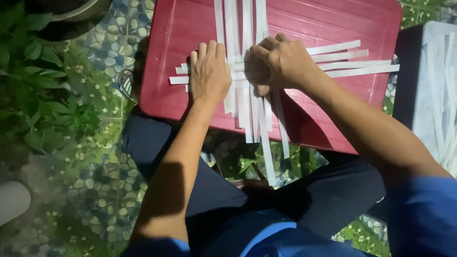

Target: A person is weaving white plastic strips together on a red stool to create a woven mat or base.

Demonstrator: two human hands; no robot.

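A red worktop carries white strips laid crosswise: one set runs lengthwise toward the person, overhanging the near edge, and another set runs sideways, its ends fanning out to the right. The left hand lies flat, fingers together, pressing on the crossing at its left side, with short strip ends sticking out beyond the fingers. The right hand is curled, knuckles up, pinching strips at the middle of the crossing; which strip it grips cannot be told. The two hands nearly touch.

Both forearms cover the near part of the weave. Dark trousers show under the worktop's near edge. To the right stands a grey bin holding more white strips. Green plants grow at the left, over a pebble-pattern floor.
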